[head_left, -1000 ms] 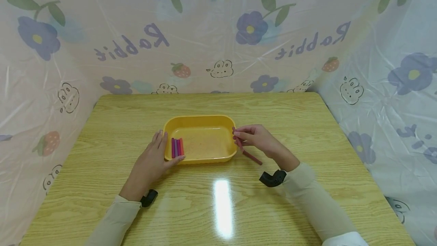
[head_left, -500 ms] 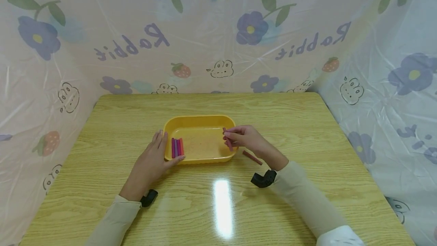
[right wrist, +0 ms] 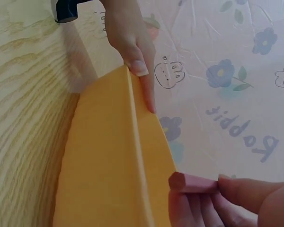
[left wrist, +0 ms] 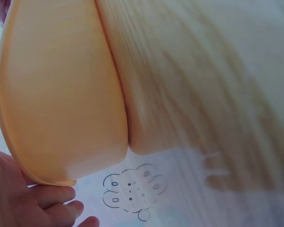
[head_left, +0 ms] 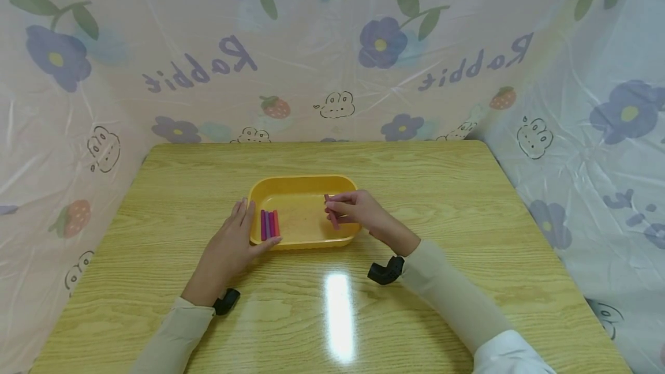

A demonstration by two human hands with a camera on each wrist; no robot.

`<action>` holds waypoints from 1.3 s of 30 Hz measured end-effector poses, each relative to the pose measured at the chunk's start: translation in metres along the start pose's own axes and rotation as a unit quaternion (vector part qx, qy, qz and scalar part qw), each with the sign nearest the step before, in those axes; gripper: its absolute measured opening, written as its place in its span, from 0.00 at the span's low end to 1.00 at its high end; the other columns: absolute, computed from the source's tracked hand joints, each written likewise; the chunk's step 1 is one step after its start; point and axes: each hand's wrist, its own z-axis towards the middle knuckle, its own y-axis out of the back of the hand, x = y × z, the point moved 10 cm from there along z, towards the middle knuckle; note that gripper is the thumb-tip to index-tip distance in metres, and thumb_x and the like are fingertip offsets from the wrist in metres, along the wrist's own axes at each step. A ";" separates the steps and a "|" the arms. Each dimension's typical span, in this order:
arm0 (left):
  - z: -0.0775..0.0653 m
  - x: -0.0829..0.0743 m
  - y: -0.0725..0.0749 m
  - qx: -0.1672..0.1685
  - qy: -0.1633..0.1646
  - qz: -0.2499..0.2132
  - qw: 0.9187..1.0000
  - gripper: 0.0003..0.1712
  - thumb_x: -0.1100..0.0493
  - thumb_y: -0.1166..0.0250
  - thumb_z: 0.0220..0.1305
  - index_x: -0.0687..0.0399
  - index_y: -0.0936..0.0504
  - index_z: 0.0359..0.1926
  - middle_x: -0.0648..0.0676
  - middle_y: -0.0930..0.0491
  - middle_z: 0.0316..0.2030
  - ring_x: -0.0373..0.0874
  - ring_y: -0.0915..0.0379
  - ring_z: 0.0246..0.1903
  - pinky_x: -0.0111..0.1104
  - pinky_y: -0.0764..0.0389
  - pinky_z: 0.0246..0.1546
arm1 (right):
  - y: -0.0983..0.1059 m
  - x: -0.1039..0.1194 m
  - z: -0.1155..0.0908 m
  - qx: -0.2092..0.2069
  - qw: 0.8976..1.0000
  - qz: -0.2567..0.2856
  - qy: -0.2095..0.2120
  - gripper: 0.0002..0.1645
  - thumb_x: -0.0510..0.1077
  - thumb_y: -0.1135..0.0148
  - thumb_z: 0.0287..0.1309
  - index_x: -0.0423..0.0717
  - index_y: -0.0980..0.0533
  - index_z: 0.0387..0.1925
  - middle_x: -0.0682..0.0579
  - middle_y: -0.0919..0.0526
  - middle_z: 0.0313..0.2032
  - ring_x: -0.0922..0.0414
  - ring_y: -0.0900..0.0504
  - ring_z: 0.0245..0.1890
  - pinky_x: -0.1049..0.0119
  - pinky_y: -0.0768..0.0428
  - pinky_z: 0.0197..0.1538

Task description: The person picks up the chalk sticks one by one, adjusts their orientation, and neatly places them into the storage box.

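Observation:
A yellow plastic tray (head_left: 312, 242) stands on the table, and my left hand (head_left: 232, 244) holds its near left corner, thumb on the front rim and fingers along the left end. Several crayons (head_left: 269, 225) in purple, violet, magenta and orange-red lie side by side inside, close to that hand. My right hand (head_left: 363, 212) is over the tray's right part, pinching a dusty-red crayon (head_left: 332, 212) between thumb and fingers. In the right wrist view this held crayon (right wrist: 194, 183) shows a six-sided end, above the tray's rim.
The wooden table (head_left: 197, 172) reaches back to a hanging sheet (head_left: 312, 62) printed with flowers and rabbits. Black wrist cameras sit below both hands. A bright light reflection lies on the table in front of the tray.
My right hand has moved left with the crayon, from the tray's right rim to over its inside. A second reddish crayon on the table is now hidden by that arm. My left hand stays put.

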 end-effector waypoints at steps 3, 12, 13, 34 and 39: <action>0.000 0.001 0.000 0.004 0.005 -0.001 1.000 0.62 0.25 0.47 0.52 0.63 0.57 0.72 0.66 0.57 0.70 0.57 0.65 0.69 0.54 0.47 0.62 | -0.004 -0.003 0.005 0.002 1.000 0.009 -0.003 0.21 0.43 0.42 0.62 0.27 0.25 0.48 0.33 0.21 0.41 0.38 0.22 0.47 0.57 0.20 0.45; -0.001 0.001 0.000 0.007 0.006 -0.001 1.000 0.62 0.24 0.47 0.52 0.62 0.57 0.72 0.65 0.58 0.70 0.57 0.65 0.69 0.54 0.47 0.62 | -0.019 -0.004 0.017 -0.005 1.000 0.011 -0.024 0.21 0.43 0.43 0.62 0.27 0.26 0.48 0.35 0.19 0.41 0.45 0.20 0.44 0.60 0.20 0.45; -0.001 0.001 0.000 0.007 0.006 0.000 1.000 0.62 0.24 0.48 0.52 0.62 0.57 0.72 0.65 0.58 0.70 0.57 0.65 0.69 0.54 0.47 0.62 | -0.021 -0.004 0.018 -0.007 1.000 0.010 -0.026 0.21 0.43 0.43 0.62 0.26 0.26 0.48 0.34 0.19 0.41 0.47 0.19 0.42 0.60 0.20 0.45; 0.000 0.001 0.000 0.004 0.001 0.002 1.000 0.62 0.23 0.49 0.52 0.62 0.56 0.72 0.65 0.57 0.70 0.57 0.64 0.69 0.54 0.46 0.62 | -0.046 -0.019 0.041 -0.017 0.997 0.021 -0.066 0.20 0.42 0.42 0.62 0.27 0.24 0.47 0.36 0.18 0.40 0.53 0.17 0.35 0.58 0.19 0.43; 0.001 0.002 -0.001 0.003 -0.001 0.004 1.000 0.63 0.22 0.51 0.51 0.62 0.56 0.72 0.65 0.58 0.70 0.57 0.64 0.69 0.53 0.46 0.62 | -0.050 -0.023 0.044 -0.018 0.996 0.026 -0.080 0.20 0.42 0.42 0.62 0.29 0.24 0.48 0.38 0.18 0.40 0.53 0.17 0.37 0.59 0.20 0.44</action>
